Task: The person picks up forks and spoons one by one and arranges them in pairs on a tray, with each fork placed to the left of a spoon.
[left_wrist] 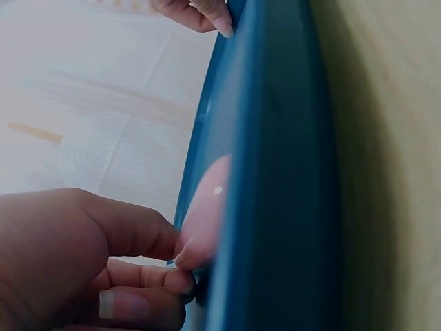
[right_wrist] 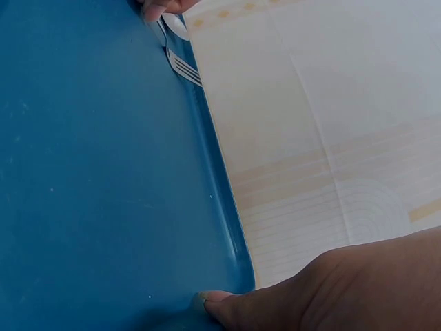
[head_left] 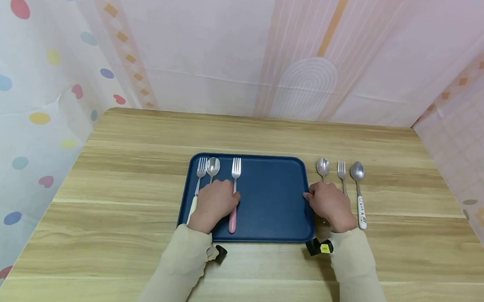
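A dark blue rectangular tray (head_left: pixel 272 199) lies on the wooden table. My left hand (head_left: pixel 217 200) is over the tray's left part, its thumb and fingers pinching the handle of a pink-handled fork (head_left: pixel 232 219). In the left wrist view, those fingertips meet the pink handle (left_wrist: pixel 209 207) just behind the tray's near rim. Beside it on the tray are a spoon (head_left: pixel 213 166), its handle hidden under my left hand, and a fork with a cream handle (head_left: pixel 193 208). At the right side, my right hand (head_left: pixel 331 203) grips the tray's rim, thumb (right_wrist: pixel 224 307) on the inside.
Right of the tray, a spoon (head_left: pixel 323 166) and a small fork (head_left: pixel 341 168) lie partly hidden by my right hand. A spoon with a patterned white handle (head_left: pixel 361 213) is just beyond. A patterned curtain (head_left: pixel 215 47) hangs behind the table.
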A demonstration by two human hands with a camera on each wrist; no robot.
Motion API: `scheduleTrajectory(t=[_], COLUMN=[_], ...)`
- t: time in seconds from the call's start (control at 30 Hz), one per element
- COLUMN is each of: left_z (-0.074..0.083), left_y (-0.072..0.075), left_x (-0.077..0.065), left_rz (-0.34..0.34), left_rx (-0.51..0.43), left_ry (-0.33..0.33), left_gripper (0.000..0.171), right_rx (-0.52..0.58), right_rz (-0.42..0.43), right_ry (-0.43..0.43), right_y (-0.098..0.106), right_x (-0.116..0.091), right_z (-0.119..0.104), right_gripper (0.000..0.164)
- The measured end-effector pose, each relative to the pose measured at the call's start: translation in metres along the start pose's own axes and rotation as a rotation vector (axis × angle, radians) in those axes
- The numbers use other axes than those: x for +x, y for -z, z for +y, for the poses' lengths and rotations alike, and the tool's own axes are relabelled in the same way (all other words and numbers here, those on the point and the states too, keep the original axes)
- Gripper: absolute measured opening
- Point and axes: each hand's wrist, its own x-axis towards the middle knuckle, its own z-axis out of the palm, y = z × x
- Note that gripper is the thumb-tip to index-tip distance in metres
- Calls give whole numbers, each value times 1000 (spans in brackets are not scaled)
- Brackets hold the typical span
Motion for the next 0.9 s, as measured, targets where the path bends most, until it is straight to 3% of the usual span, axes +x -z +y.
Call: scheduleTrajectory(t=[0.13,0.27,0.4,0.5,0.6,0.77,0.9], left_z=[-1,-2,-10,-25,-46,-81,-94], left_y=[1,9,26,39,45,41,37], left_x=[-1,-5,-7,-9,-10,-13,-11], left_rz=[12,11,82,155,184,169,131], left_rx=[19,-21,-72,-96,-112,-115,-164], left_ry=[8,21,27,39,58,95,87], left_gripper=[37,42,44,40,35,29,26], right_rx=[4,-1,-7,-3,6,-2,-12], right_rz=[6,3,-4,-4,-7,-3,9], right_ry=[1,-1,6,6,4,14,13], right_y=[-1,-2,1,1,0,-1,0], right_x=[0,1,3,4,3,2,-1], right_z=[0,0,-1,-4,-4,-2,2], right_gripper=[38,39,36,33,33,34,34])
